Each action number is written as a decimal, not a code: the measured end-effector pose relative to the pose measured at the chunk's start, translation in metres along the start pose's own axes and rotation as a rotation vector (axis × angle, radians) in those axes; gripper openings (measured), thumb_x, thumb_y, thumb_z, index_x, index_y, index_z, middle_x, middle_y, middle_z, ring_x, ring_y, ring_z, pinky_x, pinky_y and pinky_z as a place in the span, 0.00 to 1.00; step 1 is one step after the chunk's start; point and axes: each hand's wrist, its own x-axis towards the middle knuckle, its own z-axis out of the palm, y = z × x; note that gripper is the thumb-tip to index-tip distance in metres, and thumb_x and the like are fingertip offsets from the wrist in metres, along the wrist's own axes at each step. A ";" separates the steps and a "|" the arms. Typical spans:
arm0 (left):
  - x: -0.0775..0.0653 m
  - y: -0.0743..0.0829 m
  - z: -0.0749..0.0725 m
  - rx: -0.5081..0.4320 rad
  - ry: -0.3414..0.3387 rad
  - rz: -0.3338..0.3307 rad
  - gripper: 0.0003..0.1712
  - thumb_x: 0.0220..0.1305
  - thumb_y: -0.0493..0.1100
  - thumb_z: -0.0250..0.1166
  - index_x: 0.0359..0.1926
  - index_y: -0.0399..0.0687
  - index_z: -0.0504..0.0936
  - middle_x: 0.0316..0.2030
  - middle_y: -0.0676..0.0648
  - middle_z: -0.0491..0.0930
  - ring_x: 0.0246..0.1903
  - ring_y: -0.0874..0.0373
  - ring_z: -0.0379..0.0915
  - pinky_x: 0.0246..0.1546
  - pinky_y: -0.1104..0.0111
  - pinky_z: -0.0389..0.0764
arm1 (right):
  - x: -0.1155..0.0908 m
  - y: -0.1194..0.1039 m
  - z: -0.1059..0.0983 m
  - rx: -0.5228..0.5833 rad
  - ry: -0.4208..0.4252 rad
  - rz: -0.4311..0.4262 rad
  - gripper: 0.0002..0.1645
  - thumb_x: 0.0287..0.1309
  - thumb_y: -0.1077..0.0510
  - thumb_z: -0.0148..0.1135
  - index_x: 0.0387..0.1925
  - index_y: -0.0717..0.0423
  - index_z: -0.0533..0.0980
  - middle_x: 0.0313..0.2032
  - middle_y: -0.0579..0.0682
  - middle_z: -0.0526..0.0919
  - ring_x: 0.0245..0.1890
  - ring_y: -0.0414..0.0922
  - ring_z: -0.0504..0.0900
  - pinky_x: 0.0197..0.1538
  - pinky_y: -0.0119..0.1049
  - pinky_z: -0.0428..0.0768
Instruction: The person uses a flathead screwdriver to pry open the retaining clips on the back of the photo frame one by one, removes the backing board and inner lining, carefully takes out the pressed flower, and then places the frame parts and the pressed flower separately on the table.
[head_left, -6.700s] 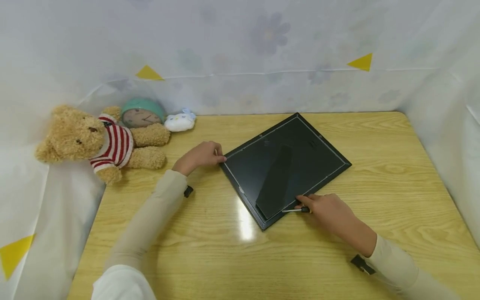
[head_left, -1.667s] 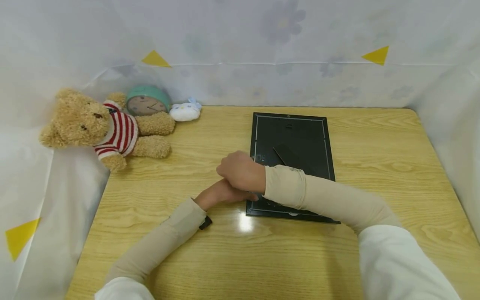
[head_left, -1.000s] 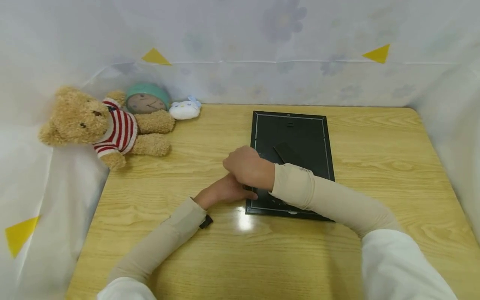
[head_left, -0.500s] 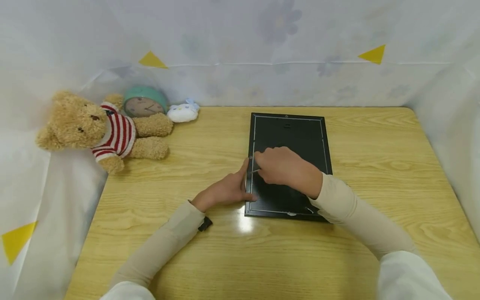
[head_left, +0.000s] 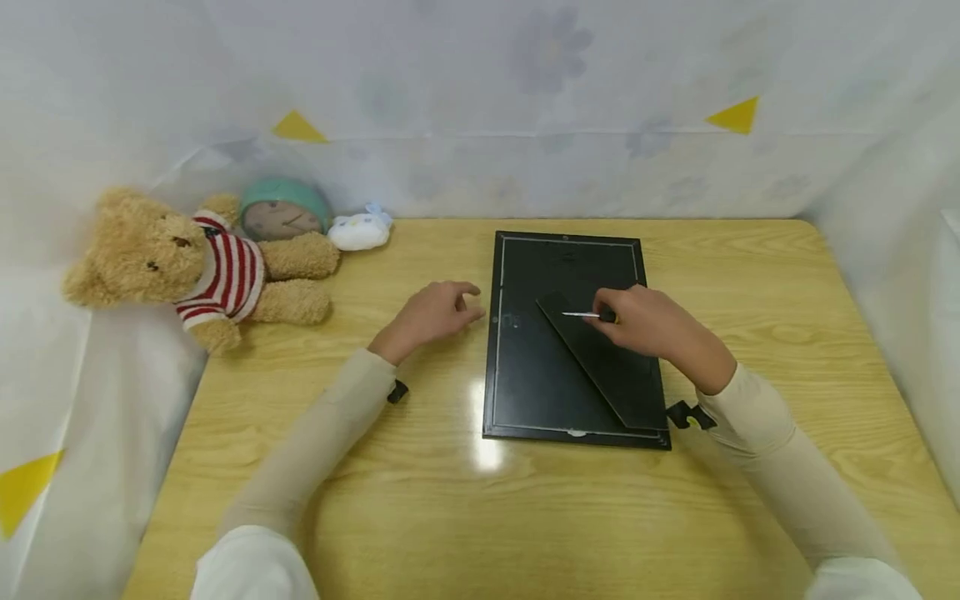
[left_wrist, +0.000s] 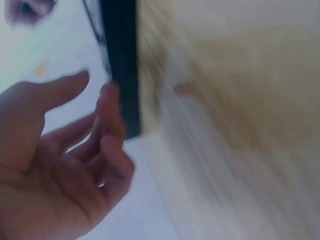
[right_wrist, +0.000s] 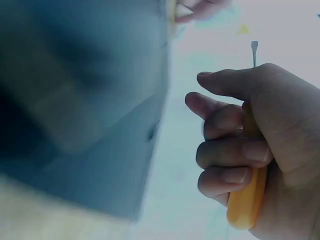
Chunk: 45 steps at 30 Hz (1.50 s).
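In the head view the right hand (head_left: 647,322) hides most of the handle of a screwdriver (head_left: 581,314); the right wrist view shows that handle orange, the grip curled round it, the flat tip bare. The same hand covers part of the right edge of a black frame (head_left: 536,375), which lies back side up on the worktop (head_left: 450,525), its support leg (head_left: 615,367) slanting to the near right corner. Both wrist views blur the frame and cut it off. The left hand (head_left: 429,317) has its grip loosely spread just beside the frame's left edge; whether a fingertip touches, I cannot tell. At the left lies a teddy bear (head_left: 232,271), partly covering a green clock (head_left: 281,208); a white plush (head_left: 360,232) sits beside them
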 end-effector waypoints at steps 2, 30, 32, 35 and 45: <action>0.015 -0.007 -0.004 -0.009 0.051 -0.012 0.33 0.73 0.54 0.60 0.71 0.44 0.69 0.36 0.48 0.84 0.30 0.57 0.79 0.37 0.61 0.79 | -0.008 0.015 0.009 -0.007 0.009 0.024 0.12 0.66 0.56 0.64 0.43 0.63 0.79 0.24 0.49 0.81 0.18 0.42 0.74 0.27 0.42 0.75; 0.061 -0.008 0.001 -0.411 -0.136 -0.054 0.45 0.77 0.44 0.55 0.80 0.45 0.36 0.20 0.42 0.82 0.17 0.53 0.78 0.25 0.64 0.81 | -0.044 0.063 0.042 0.151 0.006 0.218 0.38 0.73 0.60 0.51 0.72 0.78 0.49 0.25 0.55 0.78 0.15 0.43 0.69 0.22 0.38 0.68; 0.057 -0.008 0.002 -0.425 -0.141 -0.053 0.45 0.77 0.43 0.55 0.80 0.45 0.35 0.20 0.42 0.82 0.18 0.52 0.78 0.25 0.63 0.81 | -0.045 0.062 0.042 0.152 0.007 0.209 0.37 0.73 0.61 0.51 0.72 0.78 0.50 0.26 0.57 0.79 0.15 0.43 0.70 0.22 0.38 0.69; 0.050 -0.009 0.004 -0.440 -0.142 -0.052 0.46 0.77 0.43 0.55 0.80 0.46 0.33 0.20 0.41 0.82 0.18 0.52 0.78 0.24 0.62 0.82 | -0.046 0.060 0.042 0.149 0.013 0.192 0.37 0.72 0.61 0.52 0.71 0.78 0.51 0.31 0.61 0.81 0.16 0.43 0.70 0.23 0.38 0.69; 0.021 -0.007 0.018 -0.552 -0.159 -0.051 0.50 0.77 0.41 0.54 0.79 0.48 0.26 0.21 0.39 0.82 0.18 0.52 0.78 0.24 0.62 0.81 | -0.057 0.056 0.044 0.171 -0.031 0.168 0.38 0.73 0.59 0.52 0.73 0.76 0.49 0.25 0.54 0.78 0.15 0.42 0.69 0.23 0.38 0.68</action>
